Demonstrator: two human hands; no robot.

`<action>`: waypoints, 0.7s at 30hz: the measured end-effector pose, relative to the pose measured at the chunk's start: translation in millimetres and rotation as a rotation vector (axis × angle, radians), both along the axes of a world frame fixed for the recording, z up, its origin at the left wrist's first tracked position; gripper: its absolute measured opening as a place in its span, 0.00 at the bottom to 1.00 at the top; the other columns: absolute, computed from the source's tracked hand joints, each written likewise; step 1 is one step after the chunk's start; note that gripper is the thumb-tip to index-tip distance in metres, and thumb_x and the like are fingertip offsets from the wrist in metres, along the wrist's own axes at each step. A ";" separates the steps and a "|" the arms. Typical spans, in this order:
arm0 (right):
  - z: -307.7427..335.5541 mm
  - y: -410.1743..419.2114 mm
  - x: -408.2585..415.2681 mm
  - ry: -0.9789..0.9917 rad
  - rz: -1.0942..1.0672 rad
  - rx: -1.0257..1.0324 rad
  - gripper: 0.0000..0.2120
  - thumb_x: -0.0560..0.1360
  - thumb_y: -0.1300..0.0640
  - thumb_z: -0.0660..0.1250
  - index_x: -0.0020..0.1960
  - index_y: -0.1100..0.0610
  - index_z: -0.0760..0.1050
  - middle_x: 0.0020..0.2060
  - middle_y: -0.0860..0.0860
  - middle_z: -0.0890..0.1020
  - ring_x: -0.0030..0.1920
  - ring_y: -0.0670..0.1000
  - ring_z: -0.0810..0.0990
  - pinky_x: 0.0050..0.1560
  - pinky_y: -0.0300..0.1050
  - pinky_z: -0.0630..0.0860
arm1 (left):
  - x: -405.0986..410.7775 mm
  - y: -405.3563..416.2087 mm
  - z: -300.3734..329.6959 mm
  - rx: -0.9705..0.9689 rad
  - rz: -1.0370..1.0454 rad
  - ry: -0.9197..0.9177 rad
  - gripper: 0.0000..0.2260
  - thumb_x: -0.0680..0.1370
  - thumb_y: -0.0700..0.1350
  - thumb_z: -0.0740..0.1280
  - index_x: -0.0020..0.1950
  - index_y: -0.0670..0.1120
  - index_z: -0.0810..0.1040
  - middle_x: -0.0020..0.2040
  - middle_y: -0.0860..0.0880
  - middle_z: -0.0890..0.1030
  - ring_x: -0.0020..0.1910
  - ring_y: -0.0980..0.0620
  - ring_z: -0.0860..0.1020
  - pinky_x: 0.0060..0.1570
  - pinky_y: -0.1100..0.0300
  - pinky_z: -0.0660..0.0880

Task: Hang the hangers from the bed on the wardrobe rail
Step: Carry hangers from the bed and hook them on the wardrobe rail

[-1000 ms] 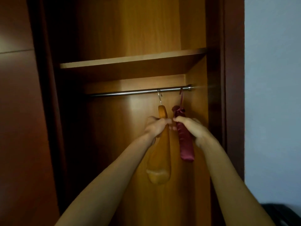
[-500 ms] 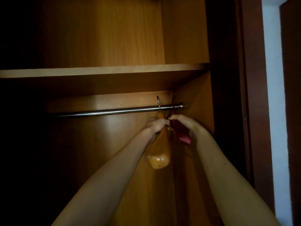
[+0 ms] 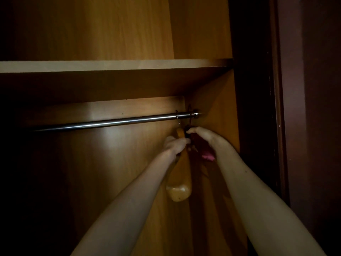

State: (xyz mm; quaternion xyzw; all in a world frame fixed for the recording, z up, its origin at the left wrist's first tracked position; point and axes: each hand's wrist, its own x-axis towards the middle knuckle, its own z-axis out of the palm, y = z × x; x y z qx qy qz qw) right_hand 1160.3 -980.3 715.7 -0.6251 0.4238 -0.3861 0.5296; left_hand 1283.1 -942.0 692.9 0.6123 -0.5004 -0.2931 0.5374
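Currently I see both hangers on the wardrobe rail, crowded at its right end beside the side panel. Wooden hanger: wire hook over the rail, body hanging edge-on. Left hand: grip curled round the wooden hanger's neck. Padded maroon hanger: hook looped over the rail next to the end bracket. Right hand: grip pinching its top. Shelf sits above the rail.
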 end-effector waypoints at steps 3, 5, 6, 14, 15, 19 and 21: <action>4.3 -0.4 0.1 0.038 0.006 -0.006 0.11 0.82 0.54 0.62 0.51 0.63 0.72 0.24 0.59 0.80 0.18 0.52 0.77 0.17 0.37 0.70 | 1.2 -0.2 2.4 -0.001 0.014 -0.051 0.08 0.67 0.47 0.75 0.30 0.45 0.83 0.31 0.47 0.84 0.31 0.48 0.80 0.38 0.54 0.79; 0.4 -1.5 1.1 0.059 0.013 0.004 0.12 0.81 0.53 0.63 0.51 0.62 0.73 0.24 0.58 0.81 0.19 0.52 0.78 0.18 0.37 0.71 | 2.6 -2.2 -1.6 0.010 0.008 -0.061 0.08 0.66 0.47 0.75 0.30 0.45 0.82 0.32 0.47 0.84 0.33 0.47 0.81 0.41 0.53 0.80; -2.7 -0.6 1.6 0.065 0.008 0.009 0.12 0.81 0.52 0.64 0.51 0.62 0.73 0.25 0.58 0.81 0.20 0.52 0.78 0.19 0.38 0.71 | 3.4 -3.1 -4.9 0.018 0.002 -0.065 0.08 0.67 0.47 0.75 0.31 0.44 0.83 0.33 0.46 0.85 0.35 0.47 0.82 0.43 0.52 0.81; -35.8 15.9 1.2 -0.118 -0.036 0.023 0.15 0.80 0.48 0.65 0.50 0.60 0.78 0.31 0.56 0.81 0.22 0.50 0.78 0.20 0.36 0.71 | 8.5 -3.9 -29.1 -0.027 -0.020 0.002 0.11 0.75 0.49 0.72 0.46 0.41 0.85 0.40 0.45 0.86 0.36 0.49 0.83 0.37 0.60 0.78; -42.5 17.3 0.5 -0.149 -0.042 0.017 0.14 0.80 0.47 0.65 0.49 0.59 0.79 0.32 0.56 0.81 0.22 0.49 0.78 0.21 0.36 0.71 | 9.6 -2.8 -31.7 -0.035 -0.027 0.023 0.11 0.75 0.50 0.72 0.47 0.42 0.85 0.40 0.46 0.86 0.36 0.50 0.83 0.37 0.60 0.78; -76.7 26.3 -3.1 -0.215 -0.082 -0.012 0.15 0.77 0.43 0.67 0.50 0.55 0.82 0.36 0.51 0.83 0.28 0.45 0.76 0.28 0.39 0.71 | 7.0 14.0 -45.9 -0.100 -0.041 0.066 0.13 0.74 0.57 0.70 0.45 0.48 0.84 0.40 0.48 0.86 0.40 0.49 0.83 0.39 0.60 0.77; -100.4 37.7 -5.0 -0.163 -0.131 -0.049 0.16 0.74 0.41 0.70 0.51 0.53 0.84 0.39 0.49 0.84 0.30 0.45 0.74 0.33 0.40 0.69 | 6.3 29.6 -60.3 -0.111 -0.041 0.094 0.13 0.76 0.60 0.68 0.42 0.52 0.81 0.40 0.51 0.83 0.41 0.50 0.82 0.42 0.58 0.75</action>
